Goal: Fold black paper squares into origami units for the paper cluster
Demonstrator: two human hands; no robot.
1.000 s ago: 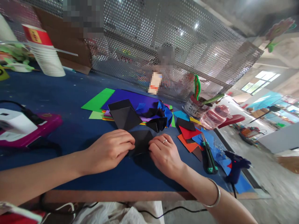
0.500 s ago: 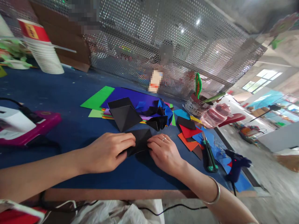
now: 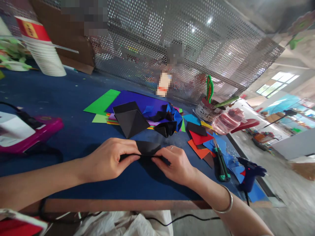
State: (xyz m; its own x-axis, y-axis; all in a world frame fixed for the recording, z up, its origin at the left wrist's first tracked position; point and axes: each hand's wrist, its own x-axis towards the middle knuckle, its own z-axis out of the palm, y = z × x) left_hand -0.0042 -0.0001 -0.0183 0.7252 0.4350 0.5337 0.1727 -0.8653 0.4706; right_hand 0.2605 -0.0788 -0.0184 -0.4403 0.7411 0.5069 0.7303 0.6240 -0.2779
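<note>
Tabletop (image 3: pixel 98 190): facing fingers (image 3: pixel 129 149) pinch seemingly folded paper (image 3: pixel 148 148).

Black sheet (image 3: pixel 148 148): smooth, matt paper. Behind it: perforated panel (image 3: pixel 142 46), metal with a dull sheen. Right of it: cutter handle (image 3: pixel 221 165), plastic; pink bottle (image 3: pixel 225 124), glossy, translucent plastic. Left of it: magenta power strip (image 3: pixel 50 128), smooth plastic, lightly glossy.

Bench (image 3: pixel 98 191) — blue top, brown front edge. Landmark, a pile of coloured paper (image 3: pixel 149 100): paper cups (image 3: pixel 48 59) left and beyond it; magenta power strip (image 3: pixel 52 127) left, nearer; loose scraps (image 3: pixel 199 138) close right; pot (image 3: pixel 205 109), pink bottle (image 3: pixel 225 124) farther right — adjacent.
</note>
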